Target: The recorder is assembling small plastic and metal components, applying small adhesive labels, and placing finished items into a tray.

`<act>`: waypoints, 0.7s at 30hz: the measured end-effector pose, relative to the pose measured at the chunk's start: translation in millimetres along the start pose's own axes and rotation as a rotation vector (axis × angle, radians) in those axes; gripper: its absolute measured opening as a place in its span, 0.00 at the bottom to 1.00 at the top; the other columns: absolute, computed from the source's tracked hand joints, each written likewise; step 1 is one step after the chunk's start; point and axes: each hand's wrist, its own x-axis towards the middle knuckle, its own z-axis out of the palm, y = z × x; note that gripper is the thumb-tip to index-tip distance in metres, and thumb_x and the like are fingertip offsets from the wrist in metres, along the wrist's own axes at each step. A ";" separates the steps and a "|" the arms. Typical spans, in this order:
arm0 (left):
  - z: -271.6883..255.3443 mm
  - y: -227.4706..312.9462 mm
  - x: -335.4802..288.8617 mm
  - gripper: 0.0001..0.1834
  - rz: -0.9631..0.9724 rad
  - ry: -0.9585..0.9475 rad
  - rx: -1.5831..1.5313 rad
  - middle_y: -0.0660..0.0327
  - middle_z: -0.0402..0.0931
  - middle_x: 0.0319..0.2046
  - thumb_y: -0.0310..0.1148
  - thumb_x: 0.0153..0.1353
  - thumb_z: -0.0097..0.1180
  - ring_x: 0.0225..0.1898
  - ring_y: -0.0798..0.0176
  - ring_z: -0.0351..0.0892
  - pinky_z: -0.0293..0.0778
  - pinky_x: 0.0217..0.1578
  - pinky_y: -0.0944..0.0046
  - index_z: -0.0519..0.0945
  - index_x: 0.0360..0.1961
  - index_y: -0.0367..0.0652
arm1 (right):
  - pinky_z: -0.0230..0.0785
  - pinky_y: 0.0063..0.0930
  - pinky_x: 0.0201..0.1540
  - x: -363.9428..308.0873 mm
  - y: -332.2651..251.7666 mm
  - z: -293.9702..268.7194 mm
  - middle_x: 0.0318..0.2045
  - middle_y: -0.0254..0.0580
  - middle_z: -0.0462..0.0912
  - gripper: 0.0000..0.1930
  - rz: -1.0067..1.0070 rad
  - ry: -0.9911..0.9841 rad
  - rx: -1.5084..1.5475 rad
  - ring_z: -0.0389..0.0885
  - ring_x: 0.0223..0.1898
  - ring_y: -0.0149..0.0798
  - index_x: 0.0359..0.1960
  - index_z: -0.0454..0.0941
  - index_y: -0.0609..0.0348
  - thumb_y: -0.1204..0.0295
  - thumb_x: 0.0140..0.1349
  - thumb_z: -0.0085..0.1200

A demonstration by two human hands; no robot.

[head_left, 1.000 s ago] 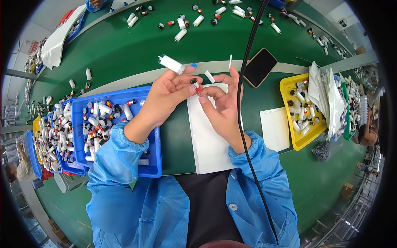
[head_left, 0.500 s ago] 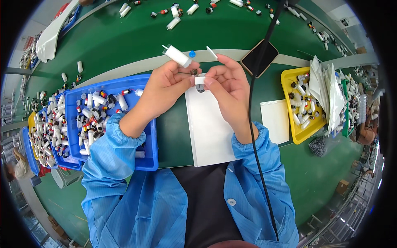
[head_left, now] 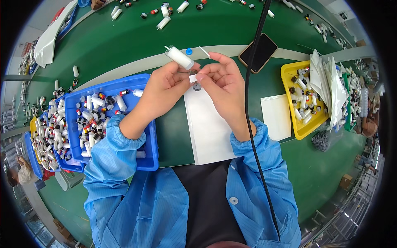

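Note:
Above a white sheet [head_left: 211,128], my two hands meet fingertip to fingertip. My left hand [head_left: 163,89] is closed around a white cylinder [head_left: 179,57] with a clear, nozzled end pointing up and left. Between both hands' fingertips sits a small dark part [head_left: 193,72]. My right hand [head_left: 223,93] pinches a small white rectangular piece [head_left: 193,78] against it, tilted. A grey round piece [head_left: 197,87] shows just below. A thin white stick [head_left: 204,51] rises at my raised right fingers; how they hold it is unclear. A blue cap [head_left: 189,51] lies beyond the cylinder.
Left stands a blue tray [head_left: 154,124] full of white cylinders and small parts; more trays lie behind it. At right are a yellow tray [head_left: 297,131] of similar parts, a phone [head_left: 262,51] and a pale sheet [head_left: 276,118]. A black cable [head_left: 249,103] hangs beside my right arm.
My right hand has moved slightly left, toward my left fingers, and the white piece has shifted left and tilted. The white stick leans differently. Parts on the far green surface appear farther left.

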 end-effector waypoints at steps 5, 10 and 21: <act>4.2 7.8 -3.7 0.21 0.038 -0.034 -0.080 0.56 0.77 0.54 0.17 0.65 0.55 0.53 0.65 0.79 0.75 0.55 0.66 0.73 0.60 0.34 | 0.73 0.18 0.40 -1.5 8.2 0.0 0.38 0.38 0.81 0.26 -0.042 0.034 0.006 0.81 0.38 0.26 0.62 0.66 0.64 0.85 0.62 0.58; 3.5 0.3 -2.3 0.21 0.062 0.050 -0.116 0.55 0.81 0.51 0.21 0.67 0.58 0.51 0.67 0.81 0.77 0.54 0.66 0.74 0.60 0.34 | 0.72 0.19 0.42 -2.1 6.7 0.2 0.39 0.37 0.80 0.26 -0.109 0.010 -0.085 0.80 0.40 0.26 0.62 0.65 0.63 0.84 0.62 0.59; -2.5 28.7 -11.4 0.21 0.049 -0.271 -0.183 0.57 0.77 0.59 0.21 0.69 0.54 0.60 0.63 0.75 0.73 0.60 0.61 0.74 0.63 0.35 | 0.68 0.29 0.53 4.5 7.7 -24.1 0.57 0.42 0.64 0.45 0.350 -0.255 0.494 0.74 0.48 0.32 0.73 0.52 0.50 0.80 0.55 0.64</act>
